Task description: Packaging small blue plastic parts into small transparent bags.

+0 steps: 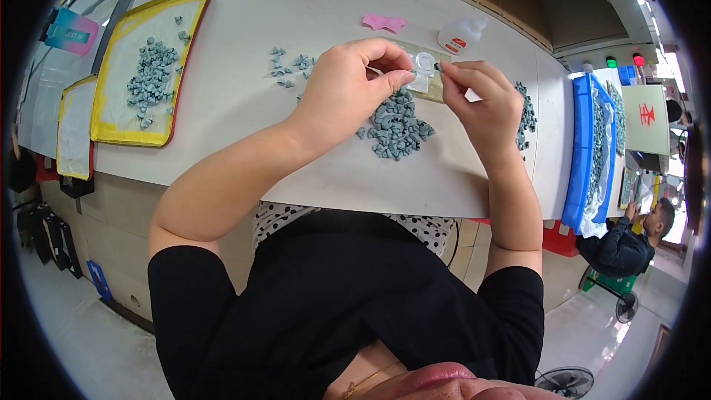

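Note:
My left hand [348,85] is closed in a pinch above the middle of the white table [244,104]. What its fingertips hold, if anything, is too small to make out. Opposite it, my right hand [485,96] pinches a small dark piece [437,67] between thumb and forefinger. Just below the hands lies a heap of small grey-green moulded pieces [398,130]. Between the fingertips and slightly beyond them, a clear round dish [424,61] rests on a flat greenish board [433,90], partly covered by my hands. More loose grey-green pieces [302,62] are scattered left of my left hand.
A yellow-lined tray [194,11] with grey-green pieces lies at the left, near a smaller tray [76,130]. A pink scrap [384,23] and white bottle [461,35] stand beyond my hands. At right are more pieces [526,115], a blue bin [580,155] and another person [622,248].

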The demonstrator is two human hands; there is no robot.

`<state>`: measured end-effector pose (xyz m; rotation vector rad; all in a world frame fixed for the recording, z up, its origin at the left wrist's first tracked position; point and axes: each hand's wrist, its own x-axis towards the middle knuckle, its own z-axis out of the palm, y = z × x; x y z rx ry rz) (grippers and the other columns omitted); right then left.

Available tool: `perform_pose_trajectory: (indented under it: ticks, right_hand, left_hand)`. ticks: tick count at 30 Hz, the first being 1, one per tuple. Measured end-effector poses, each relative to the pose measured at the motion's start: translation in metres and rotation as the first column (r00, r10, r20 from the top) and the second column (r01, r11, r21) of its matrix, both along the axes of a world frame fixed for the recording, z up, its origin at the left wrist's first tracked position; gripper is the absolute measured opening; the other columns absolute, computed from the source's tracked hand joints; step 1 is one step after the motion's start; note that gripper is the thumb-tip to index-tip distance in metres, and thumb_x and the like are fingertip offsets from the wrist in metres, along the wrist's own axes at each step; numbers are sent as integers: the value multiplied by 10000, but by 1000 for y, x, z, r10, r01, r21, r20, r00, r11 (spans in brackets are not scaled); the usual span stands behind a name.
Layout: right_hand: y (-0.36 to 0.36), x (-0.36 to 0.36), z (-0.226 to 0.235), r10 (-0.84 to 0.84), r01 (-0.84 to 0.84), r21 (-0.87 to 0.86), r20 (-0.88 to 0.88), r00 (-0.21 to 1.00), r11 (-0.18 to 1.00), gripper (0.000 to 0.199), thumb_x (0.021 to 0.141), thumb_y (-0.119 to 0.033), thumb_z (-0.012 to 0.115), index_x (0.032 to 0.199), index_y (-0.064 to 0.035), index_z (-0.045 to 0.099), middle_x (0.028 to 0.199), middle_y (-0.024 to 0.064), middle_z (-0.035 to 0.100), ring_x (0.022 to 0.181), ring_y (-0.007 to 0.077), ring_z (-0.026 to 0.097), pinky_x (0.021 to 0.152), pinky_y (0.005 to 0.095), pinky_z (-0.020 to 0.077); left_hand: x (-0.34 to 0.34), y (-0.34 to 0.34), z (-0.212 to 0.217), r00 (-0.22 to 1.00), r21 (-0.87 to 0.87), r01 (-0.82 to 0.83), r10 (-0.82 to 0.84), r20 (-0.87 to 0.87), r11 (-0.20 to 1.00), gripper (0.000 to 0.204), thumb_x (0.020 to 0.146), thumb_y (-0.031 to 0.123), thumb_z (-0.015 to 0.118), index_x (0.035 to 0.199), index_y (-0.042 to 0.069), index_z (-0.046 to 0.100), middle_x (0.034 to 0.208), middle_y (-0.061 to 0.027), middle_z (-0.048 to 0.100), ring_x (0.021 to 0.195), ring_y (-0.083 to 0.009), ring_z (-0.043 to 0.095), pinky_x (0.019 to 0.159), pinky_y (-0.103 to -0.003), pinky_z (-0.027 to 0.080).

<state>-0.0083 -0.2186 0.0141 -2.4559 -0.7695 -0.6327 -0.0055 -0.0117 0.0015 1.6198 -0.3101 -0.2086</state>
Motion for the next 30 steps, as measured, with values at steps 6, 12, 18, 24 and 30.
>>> perform_pose_trajectory:
  ticks: [6, 12, 18, 24, 30]
  right_hand:
    - [10, -11, 4, 56, 311, 506, -586, 809, 805, 122, 838, 22, 668, 957, 50, 669, 845, 70, 669, 714, 82, 609, 647, 200, 498]
    - [15, -14, -1, 96, 259, 546, -538, 838, 796, 96, 804, -11, 708, 895, 14, 691, 800, 23, 653, 692, 63, 599, 653, 197, 500]
    - [18, -16, -3, 94, 254, 559, -518, 850, 789, 96, 792, -3, 713, 878, 23, 682, 810, 27, 647, 701, 66, 609, 649, 199, 504]
    - [23, -21, -5, 105, 243, 610, -478, 872, 754, 84, 796, 0, 706, 872, 23, 680, 818, 28, 650, 720, 68, 618, 652, 204, 506]
    - [19, -18, 10, 162, 265, 548, -610, 775, 793, 103, 822, -28, 696, 908, 25, 676, 821, 34, 654, 727, 70, 617, 664, 208, 504]
  left_hand:
    - [-6, -4, 3, 991, 4, -74, 73, 116, 997, 118, 857, 52, 670, 955, -10, 651, 870, -25, 636, 782, -94, 577, 698, -230, 473]
    - [-7, -6, 2, 963, 35, -110, 98, 250, 993, 102, 834, 38, 678, 930, 6, 662, 861, -25, 628, 744, -97, 554, 657, -237, 455]
    - [-6, -9, -1, 921, 34, -153, 130, 368, 988, 81, 799, 27, 686, 871, 0, 660, 819, -54, 633, 654, -136, 566, 589, -255, 473]
    - [-6, -12, -2, 854, 6, -185, 158, 497, 983, 70, 790, 15, 682, 849, -10, 655, 799, -72, 633, 623, -161, 583, 560, -268, 490]
    - [-8, -3, 9, 928, 56, -90, 63, 367, 994, 89, 840, 52, 675, 901, 1, 636, 844, -28, 622, 719, -104, 543, 641, -240, 450]
